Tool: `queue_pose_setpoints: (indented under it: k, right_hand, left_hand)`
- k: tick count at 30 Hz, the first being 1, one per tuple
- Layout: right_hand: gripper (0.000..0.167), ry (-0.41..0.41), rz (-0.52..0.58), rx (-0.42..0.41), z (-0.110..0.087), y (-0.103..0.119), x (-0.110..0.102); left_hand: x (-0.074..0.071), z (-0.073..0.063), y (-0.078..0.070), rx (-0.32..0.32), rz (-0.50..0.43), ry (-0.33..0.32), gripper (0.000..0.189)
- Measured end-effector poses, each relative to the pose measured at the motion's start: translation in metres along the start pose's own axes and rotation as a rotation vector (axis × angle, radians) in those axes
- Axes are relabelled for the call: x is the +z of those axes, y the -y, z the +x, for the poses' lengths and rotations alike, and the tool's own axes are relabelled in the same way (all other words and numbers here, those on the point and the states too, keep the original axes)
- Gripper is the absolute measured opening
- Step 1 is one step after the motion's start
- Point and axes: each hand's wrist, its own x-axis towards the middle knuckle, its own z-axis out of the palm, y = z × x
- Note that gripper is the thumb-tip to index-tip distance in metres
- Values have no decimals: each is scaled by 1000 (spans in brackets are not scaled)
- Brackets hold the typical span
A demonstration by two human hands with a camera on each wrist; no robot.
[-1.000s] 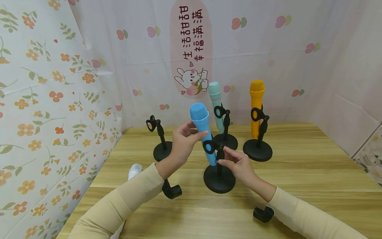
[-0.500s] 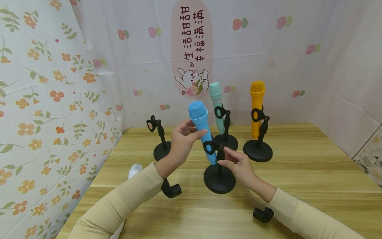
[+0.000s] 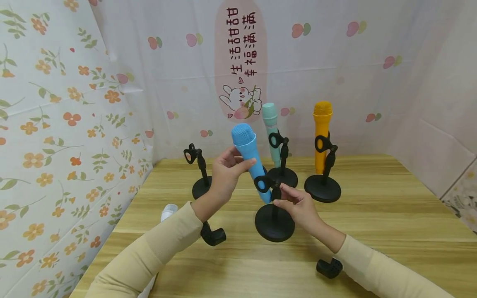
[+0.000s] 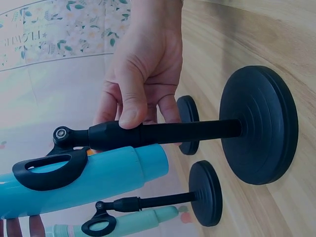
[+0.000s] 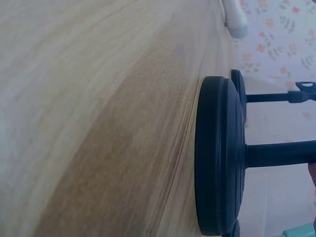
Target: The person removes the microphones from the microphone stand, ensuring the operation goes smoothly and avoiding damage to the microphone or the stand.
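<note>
My left hand [image 3: 228,174] grips a blue microphone [image 3: 244,142] just below its mesh head, thumb across the front. The microphone leans to the left, its handle passing through the black clip [image 3: 262,184] of a desk stand. My right hand [image 3: 298,205] pinches that stand's pole [image 4: 187,132] below the clip joint, as the left wrist view shows closely. The round base [image 3: 274,223] sits on the table, and it fills much of the right wrist view. Left fingers [image 4: 37,227] show behind the microphone at the lower left of the left wrist view.
Behind stand a mint microphone [image 3: 270,116] and an orange microphone [image 3: 322,120], each in a stand. An unoccupied stand [image 3: 201,188] is at the left. A white microphone [image 3: 169,210] lies partly under my left arm. Black angled pieces [image 3: 329,268] lie near both forearms.
My left hand has shifted slightly up and left, and the blue microphone has slid a little upward and tilted further left in the clip. My right hand keeps its hold on the pole.
</note>
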Motion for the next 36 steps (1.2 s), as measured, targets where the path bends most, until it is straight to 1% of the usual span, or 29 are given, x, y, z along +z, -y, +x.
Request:
queue_pose_setpoints:
  k: [7, 17, 27, 36]
  right_hand:
    - [52, -1, -14, -19, 0, -1, 0]
    - [52, -4, -4, -34, 0, -3, 1]
    - [53, 7, 3, -27, 0, -3, 1]
    - [51, 4, 14, -40, 1, -4, 0]
  left_hand:
    - [0, -1, -3, -1, 1, -6, 37]
    - [-2, 0, -3, 4, -11, -6, 36]
    - [-5, 0, -4, -25, -5, -7, 39]
    - [-4, 1, -6, -19, -23, -15, 39]
